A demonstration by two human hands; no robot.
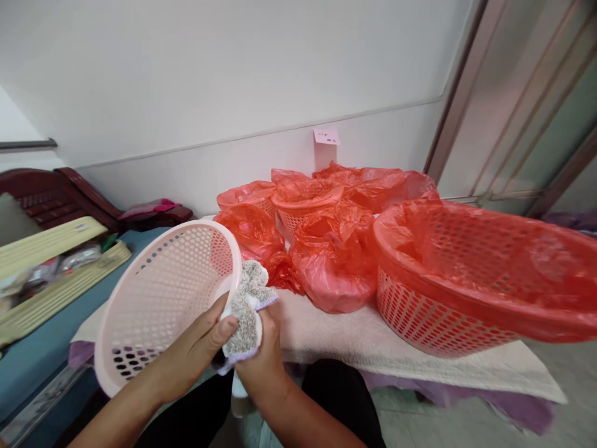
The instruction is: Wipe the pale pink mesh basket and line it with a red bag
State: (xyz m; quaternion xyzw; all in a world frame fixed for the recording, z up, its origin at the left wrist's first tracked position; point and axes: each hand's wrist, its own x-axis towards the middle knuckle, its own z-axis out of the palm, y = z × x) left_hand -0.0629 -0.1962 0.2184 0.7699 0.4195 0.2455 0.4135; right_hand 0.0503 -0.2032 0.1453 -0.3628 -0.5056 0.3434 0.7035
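Left hand grasps a tilted pink basket at the tabletop's near-left corner, apparently steadying its rim against the cloth clenched in the right hand.

1 cloth, perhaps 7 baskets

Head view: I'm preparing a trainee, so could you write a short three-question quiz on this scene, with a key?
1. Multiple choice: what does the right hand hold? A) a paper card; B) a fluffy gray-and-white cloth with purple edging; C) a cushion.
2. True or false: the pale pink perforated plastic basket at the left hand stands upright.
3. Fill in: the large perforated plastic basket at far right is lined with a ____ plastic bag.

Key: 1. B. 2. False; it is tilted. 3. Red.
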